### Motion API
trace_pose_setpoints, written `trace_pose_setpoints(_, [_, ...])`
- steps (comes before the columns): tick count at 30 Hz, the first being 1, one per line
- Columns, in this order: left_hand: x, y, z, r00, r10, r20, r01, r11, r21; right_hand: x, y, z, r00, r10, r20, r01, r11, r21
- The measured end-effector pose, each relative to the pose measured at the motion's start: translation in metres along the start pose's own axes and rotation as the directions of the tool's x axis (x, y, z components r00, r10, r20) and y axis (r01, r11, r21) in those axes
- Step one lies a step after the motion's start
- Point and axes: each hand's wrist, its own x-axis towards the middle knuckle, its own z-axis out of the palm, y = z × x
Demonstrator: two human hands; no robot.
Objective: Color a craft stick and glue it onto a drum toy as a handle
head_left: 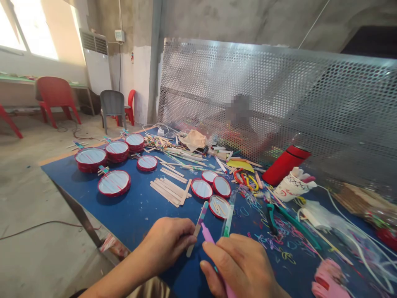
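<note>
My left hand [173, 240] pinches a wooden craft stick [197, 229] near its lower end. The upper part of that stick is coloured in teal and purple bands. In my right hand [238, 265] is a purple marker [207, 234], its tip at the stick's purple band. Just beyond lie small round red-rimmed drum-like pieces [201, 188]; one [219, 206] has short sticks on its face. A row of plain craft sticks [167, 190] lies to the left of them. Under the marker hand, a clear strip with green [228, 213] is partly hidden.
Red-rimmed banjo-like pieces [114, 183] stand at the table's left. Green-handled pliers [297, 227], scattered rubber bands [279, 240], a red bottle [285, 164] and a paper cup [293, 186] are on the right. A perforated metal panel [273, 91] borders the far side.
</note>
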Motion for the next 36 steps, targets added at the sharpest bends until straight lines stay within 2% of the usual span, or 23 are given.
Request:
trace_pose_setpoints(20, [-0.0021, -0.0022, 0.0030, 1.000, 0.007, -0.018, -0.006, 1.000, 0.013, -0.0028, -0.0008, -0.0001, 1.000, 0.016, 0.002, -0.016, 0.998, -0.069])
trace_pose_setpoints(36, [-0.0018, -0.0005, 0.0015, 1.000, 0.011, -0.011, -0.011, 1.000, 0.026, -0.0014, -0.0026, 0.0001, 0.999, 0.010, 0.037, -0.009, 0.999, -0.042])
